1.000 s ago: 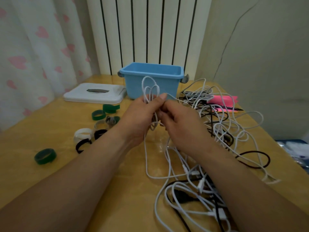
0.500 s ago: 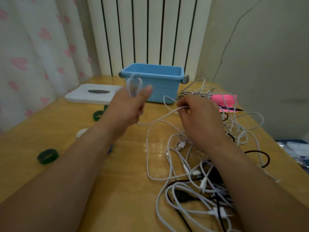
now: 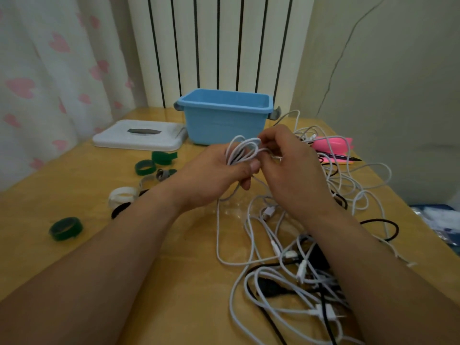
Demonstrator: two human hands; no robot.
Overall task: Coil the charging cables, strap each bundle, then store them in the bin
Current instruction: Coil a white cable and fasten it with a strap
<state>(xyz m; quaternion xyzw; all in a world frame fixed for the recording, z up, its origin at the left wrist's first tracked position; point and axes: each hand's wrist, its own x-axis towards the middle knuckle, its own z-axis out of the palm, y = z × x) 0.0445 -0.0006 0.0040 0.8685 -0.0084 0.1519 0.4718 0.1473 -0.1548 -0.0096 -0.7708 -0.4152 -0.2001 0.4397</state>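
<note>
Currently gripping thin white charging-cable coil [image 3: 242, 151] w/ L hand [image 3: 211, 175], pinching its loose strand w/ R hand [image 3: 291, 170] just beside (light-blue plastic bin [image 3: 224, 123] behind).

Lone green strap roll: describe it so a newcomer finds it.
From the blue bin at the back of the table, go left to the white lid, then toward the camera past the strap cluster. The green strap roll lies alone, nearest the camera, apart from the others.
</note>
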